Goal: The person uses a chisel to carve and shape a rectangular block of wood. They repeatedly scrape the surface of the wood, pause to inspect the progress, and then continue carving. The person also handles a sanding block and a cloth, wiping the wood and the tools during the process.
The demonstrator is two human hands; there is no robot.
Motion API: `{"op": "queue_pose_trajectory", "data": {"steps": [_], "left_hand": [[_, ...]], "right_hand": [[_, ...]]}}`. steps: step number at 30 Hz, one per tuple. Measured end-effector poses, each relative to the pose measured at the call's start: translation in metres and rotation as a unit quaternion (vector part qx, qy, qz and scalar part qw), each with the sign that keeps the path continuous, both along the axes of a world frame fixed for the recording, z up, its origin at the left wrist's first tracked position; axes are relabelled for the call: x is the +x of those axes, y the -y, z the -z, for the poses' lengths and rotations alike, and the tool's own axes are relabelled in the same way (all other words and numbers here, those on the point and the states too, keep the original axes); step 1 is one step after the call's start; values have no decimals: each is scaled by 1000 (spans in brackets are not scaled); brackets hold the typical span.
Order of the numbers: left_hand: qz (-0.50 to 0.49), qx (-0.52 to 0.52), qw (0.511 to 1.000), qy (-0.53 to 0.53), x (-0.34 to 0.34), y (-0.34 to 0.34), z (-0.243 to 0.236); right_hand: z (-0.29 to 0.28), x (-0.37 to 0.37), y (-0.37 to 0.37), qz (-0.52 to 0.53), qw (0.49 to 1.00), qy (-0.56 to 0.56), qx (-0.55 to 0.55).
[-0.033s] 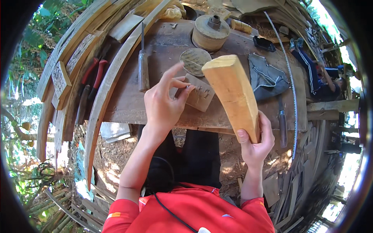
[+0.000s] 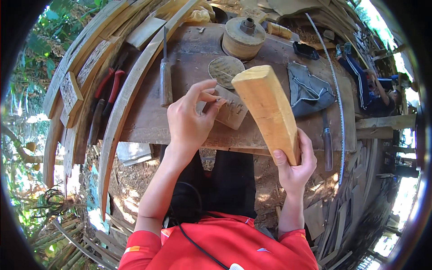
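Note:
A long, curved, pale yellow wooden piece stands raised in my right hand, with my fingers and thumb wrapped round its lower end. My left hand is to its left over the bench, index finger raised and bent, thumb and another finger pinched on something small I cannot make out. Just behind those fingers lie a flat wooden block and a round wooden disc. A chisel-like tool with a wooden handle lies left of my left hand.
Long curved boards and red-handled pliers are at the left. A wooden cylinder stands at the back. At the right lie a grey cloth, another handled tool and a long thin strip. A person is beyond the bench's right side.
My left index finger has curled down slightly. The wooden piece in my right hand has tilted a little to the left.

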State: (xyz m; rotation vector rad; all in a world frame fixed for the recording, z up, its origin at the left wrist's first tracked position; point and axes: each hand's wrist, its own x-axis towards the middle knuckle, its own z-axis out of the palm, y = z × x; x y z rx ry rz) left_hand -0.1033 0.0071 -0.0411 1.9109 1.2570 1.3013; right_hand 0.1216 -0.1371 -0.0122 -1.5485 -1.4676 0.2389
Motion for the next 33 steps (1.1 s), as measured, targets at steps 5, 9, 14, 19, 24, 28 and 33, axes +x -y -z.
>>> {"op": "queue_pose_trajectory", "data": {"steps": [5, 9, 14, 19, 24, 28, 33], "left_hand": [[22, 31, 999, -5, 2, -5, -3], [33, 57, 997, -26, 7, -10, -4], [22, 99, 995, 3, 12, -9, 13], [7, 18, 997, 71, 14, -5, 14], [8, 60, 997, 44, 12, -4, 16], [9, -10, 998, 56, 11, -2, 12], [-2, 38, 998, 55, 11, -3, 15]], "right_hand": [[12, -1, 3, 5, 999, -23, -27], [19, -3, 7, 16, 998, -46, -28], [16, -3, 6, 19, 999, -19, -21], [2, -1, 6, 36, 999, 12, 24], [-2, -5, -5, 22, 989, 119, 90], [-12, -5, -9, -33, 990, 132, -37], [-15, -4, 3, 42, 988, 101, 107]]}}
